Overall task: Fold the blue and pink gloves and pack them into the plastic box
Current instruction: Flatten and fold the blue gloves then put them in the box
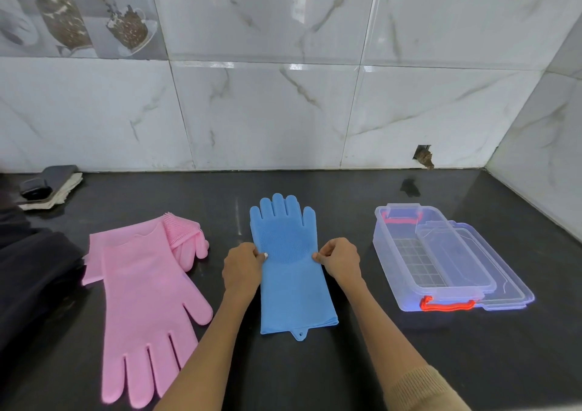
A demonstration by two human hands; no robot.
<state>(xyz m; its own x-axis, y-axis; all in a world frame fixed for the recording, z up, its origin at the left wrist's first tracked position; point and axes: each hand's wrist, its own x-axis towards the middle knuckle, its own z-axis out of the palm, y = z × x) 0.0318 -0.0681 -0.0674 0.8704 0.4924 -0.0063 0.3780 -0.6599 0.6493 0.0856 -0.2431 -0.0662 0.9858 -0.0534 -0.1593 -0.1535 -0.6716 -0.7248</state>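
Both hands, left (242, 266) and right (341, 258), pinch blue gloves (291, 272) mid-frame; unfolded. Pink gloves (148, 284), plastic box (422, 253) untouched.

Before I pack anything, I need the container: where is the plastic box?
The plastic box sits open on the dark counter, right of the blue glove, near the tiled corner.

Your left hand (242, 266) and right hand (341, 261) are both bare, with no gloves, rings or watch on either one. Your forearms are uncovered nearly up to the elbow. On your right arm you wear a tan ribbed knit sleeve (419, 390), its cuff pushed far up the forearm. Your left arm shows no sleeve in view.
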